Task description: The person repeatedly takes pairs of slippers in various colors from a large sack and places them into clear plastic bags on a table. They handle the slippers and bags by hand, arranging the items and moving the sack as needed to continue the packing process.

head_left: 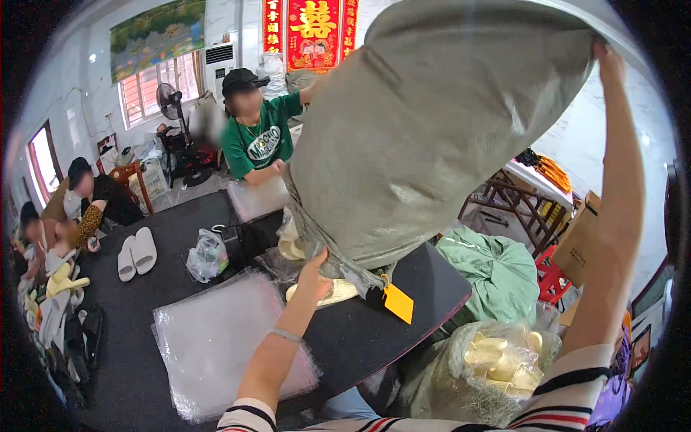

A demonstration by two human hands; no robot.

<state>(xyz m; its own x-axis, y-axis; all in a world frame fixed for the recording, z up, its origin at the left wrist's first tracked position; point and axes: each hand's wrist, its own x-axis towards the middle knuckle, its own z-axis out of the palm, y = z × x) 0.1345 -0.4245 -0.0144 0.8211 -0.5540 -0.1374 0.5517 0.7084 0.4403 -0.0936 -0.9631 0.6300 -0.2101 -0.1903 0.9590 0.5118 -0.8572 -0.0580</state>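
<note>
A large grey-green woven sack (432, 129) is lifted at a tilt over the table, its mouth low toward the left. My right hand (610, 63) is raised high at the far right, closed on the sack's upper corner. Below, my left hand (315, 277) grips the sack near its mouth. Cream slippers (338, 291) lie under the mouth, partly hidden by the sack and my left hand. A yellow tag (399, 303) hangs from the sack's lower edge. Across from me, a co-worker in a green shirt (260, 137) has one hand by the sack.
The dark table (144, 317) bears a stack of clear plastic bags (223, 338), a pair of pale grey slippers (137, 253) and a crumpled clear bag (207, 255). Several slippers (68, 281) lie at the left, near other people. A bag of cream slippers (504, 360) and a green sack (489, 266) stand right.
</note>
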